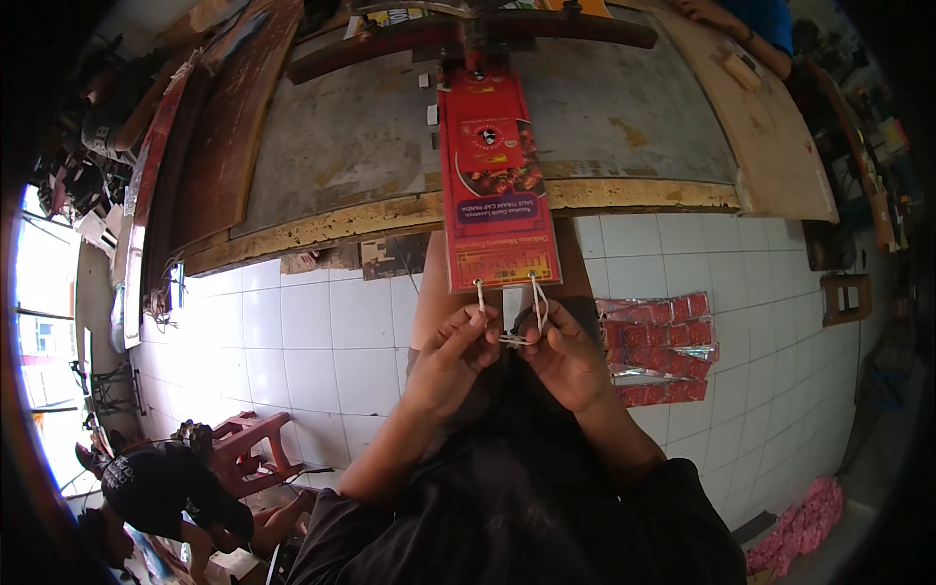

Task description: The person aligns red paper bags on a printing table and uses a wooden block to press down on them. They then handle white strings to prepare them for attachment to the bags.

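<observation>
A long red printed card (497,205) with a food picture lies on the grey worktable, its near end jutting past the table edge over my lap. White string (539,297) runs through two holes at that near end. My left hand (456,351) pinches the string below the left hole. With fingers curled, my right hand (565,356) grips the string below the right hole. Between my hands the string crosses in a small loop or knot, too small to make out fully.
A dark red metal bar (409,47) spans the table's far side. Small white pieces (433,114) lie beside the card. Bundles of red packets (663,349) rest on the tiled floor at right. A red stool (252,453) and another person (166,492) are at lower left; another person's arm (717,15) is at far right.
</observation>
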Demonstrator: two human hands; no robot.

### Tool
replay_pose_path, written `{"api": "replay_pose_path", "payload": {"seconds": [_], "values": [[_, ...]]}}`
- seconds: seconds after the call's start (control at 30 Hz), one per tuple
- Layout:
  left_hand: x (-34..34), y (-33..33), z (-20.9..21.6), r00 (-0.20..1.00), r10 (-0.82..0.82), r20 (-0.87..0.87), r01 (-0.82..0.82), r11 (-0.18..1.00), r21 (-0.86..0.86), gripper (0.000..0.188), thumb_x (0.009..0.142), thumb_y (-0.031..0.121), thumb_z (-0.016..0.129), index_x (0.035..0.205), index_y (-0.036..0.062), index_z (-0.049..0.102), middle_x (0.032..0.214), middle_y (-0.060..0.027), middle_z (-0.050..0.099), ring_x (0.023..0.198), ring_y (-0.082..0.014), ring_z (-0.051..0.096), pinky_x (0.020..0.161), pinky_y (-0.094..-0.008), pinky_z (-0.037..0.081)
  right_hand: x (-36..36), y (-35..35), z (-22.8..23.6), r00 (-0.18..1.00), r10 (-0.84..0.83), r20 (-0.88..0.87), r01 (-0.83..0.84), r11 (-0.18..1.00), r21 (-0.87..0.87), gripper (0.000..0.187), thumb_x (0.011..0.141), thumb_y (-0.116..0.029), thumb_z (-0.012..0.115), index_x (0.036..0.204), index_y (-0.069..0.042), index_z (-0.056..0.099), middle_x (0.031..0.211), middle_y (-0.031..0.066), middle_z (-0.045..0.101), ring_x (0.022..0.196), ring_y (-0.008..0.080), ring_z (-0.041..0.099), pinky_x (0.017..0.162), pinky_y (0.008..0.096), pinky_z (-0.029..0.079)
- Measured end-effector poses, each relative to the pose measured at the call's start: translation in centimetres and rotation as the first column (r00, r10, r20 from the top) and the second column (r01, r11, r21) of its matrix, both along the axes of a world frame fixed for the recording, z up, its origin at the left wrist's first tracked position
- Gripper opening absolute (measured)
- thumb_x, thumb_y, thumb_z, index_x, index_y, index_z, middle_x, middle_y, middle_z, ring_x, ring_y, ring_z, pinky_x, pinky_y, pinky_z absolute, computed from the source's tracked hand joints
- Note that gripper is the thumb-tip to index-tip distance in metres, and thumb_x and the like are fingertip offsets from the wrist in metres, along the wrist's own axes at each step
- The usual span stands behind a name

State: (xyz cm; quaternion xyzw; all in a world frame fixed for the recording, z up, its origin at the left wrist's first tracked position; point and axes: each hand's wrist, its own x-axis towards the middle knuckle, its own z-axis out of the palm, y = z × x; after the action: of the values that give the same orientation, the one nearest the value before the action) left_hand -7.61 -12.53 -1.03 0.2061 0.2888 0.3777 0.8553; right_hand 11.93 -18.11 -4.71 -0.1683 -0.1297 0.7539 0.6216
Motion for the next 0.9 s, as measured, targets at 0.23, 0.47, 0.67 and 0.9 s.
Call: {"api": "replay_pose_path", "payload": {"seconds": [0.23,0.47,0.67,0.9], "values": [[-0.7,0.0,0.1,0.994,0.009,-0.106,-0.001,0.997,0.074,0.027,0.111,0.022,0.057,0.130,0.0046,0.066,0.095,-0.0011,0.062,0.076,-0.0118,0.049,0.074,-0.0276,0.040,0.0,0.3,0.5,0.998,0.059,0.024,-0.058,0.996,-0.064,0.036,0.105,-0.012,0.069,0.139,-0.004,0.061,0.110,0.0036,0.070,0.097,0.0103,0.062,0.088,0.0277,0.050],[-0.7,0.0,0.2,0.993,0.012,-0.122,-0.003,0.997,0.072,0.025,0.110,0.020,0.060,0.127,0.0034,0.068,0.095,-0.0010,0.066,0.077,-0.0105,0.052,0.075,-0.0262,0.041,-0.2,0.5,0.4,0.997,0.044,0.069,-0.041,0.999,-0.033,0.022,0.107,-0.019,0.069,0.124,-0.007,0.065,0.107,0.0020,0.069,0.097,0.0116,0.063,0.087,0.0292,0.049],[-1.0,0.0,-0.3,0.998,0.016,-0.057,-0.013,0.998,0.063,0.022,0.110,0.019,0.062,0.124,0.0036,0.069,0.099,-0.0014,0.070,0.085,-0.0098,0.059,0.079,-0.0247,0.044,0.2,1.1,1.5,0.998,0.053,0.035,-0.052,0.999,-0.011,0.018,0.108,-0.026,0.067,0.116,-0.010,0.066,0.120,0.0028,0.066,0.105,0.0135,0.063,0.090,0.0306,0.047],[-1.3,0.2,0.5,0.999,0.006,-0.037,-0.006,1.000,-0.005,0.028,0.109,0.031,0.057,0.122,0.0084,0.068,0.128,-0.0075,0.068,0.110,-0.0187,0.066,0.098,-0.0353,0.050,0.7,0.9,1.6,0.996,0.030,0.081,-0.028,0.999,-0.029,0.022,0.108,-0.031,0.066,0.112,-0.010,0.068,0.125,0.0046,0.065,0.111,0.0149,0.062,0.093,0.0319,0.047]]}}
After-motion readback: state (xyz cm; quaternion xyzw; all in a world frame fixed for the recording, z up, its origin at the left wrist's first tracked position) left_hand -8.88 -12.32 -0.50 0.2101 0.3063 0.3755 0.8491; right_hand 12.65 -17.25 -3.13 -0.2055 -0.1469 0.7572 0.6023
